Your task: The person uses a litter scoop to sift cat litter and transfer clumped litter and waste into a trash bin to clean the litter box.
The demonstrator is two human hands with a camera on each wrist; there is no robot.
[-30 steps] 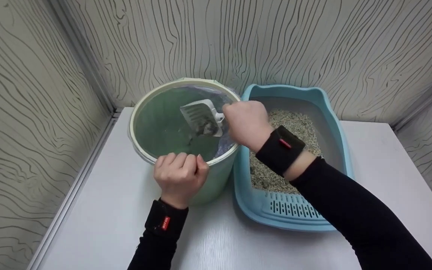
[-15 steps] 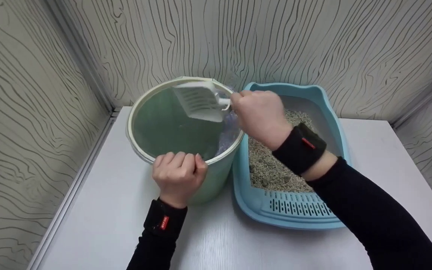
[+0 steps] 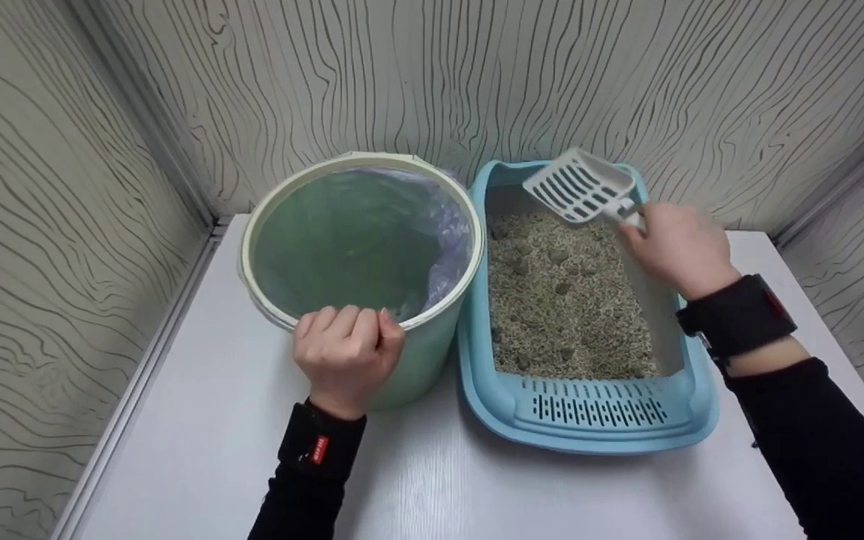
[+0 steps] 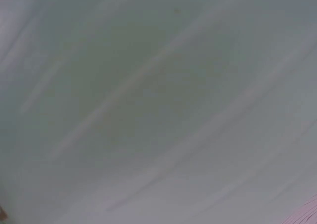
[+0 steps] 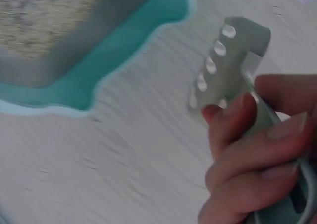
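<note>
My right hand point(image 3: 676, 247) grips the handle of a white slotted litter scoop point(image 3: 578, 186), held above the far end of the blue litter tray point(image 3: 589, 431). The tray holds grey litter point(image 3: 559, 300) with a few darker clumps. In the right wrist view my fingers point(image 5: 247, 149) wrap round the scoop handle point(image 5: 230, 65), with the tray rim point(image 5: 99, 80) behind. My left hand point(image 3: 346, 352) grips the near rim of the pale green bin point(image 3: 402, 375), which is lined with a thin plastic bag point(image 3: 443, 232). The left wrist view shows only a blurred pale green surface point(image 4: 158, 105).
Bin and tray stand side by side on a white table point(image 3: 199, 450) in a corner of wavy-patterned walls point(image 3: 627, 82). A metal strip runs along the table's left edge point(image 3: 132, 390). Bare tabletop lies in front of both containers.
My right hand has carried the scoop from over the bin rightward to above the far end of the litter tray. The scoop now looks empty. My left hand stays on the bin rim.
</note>
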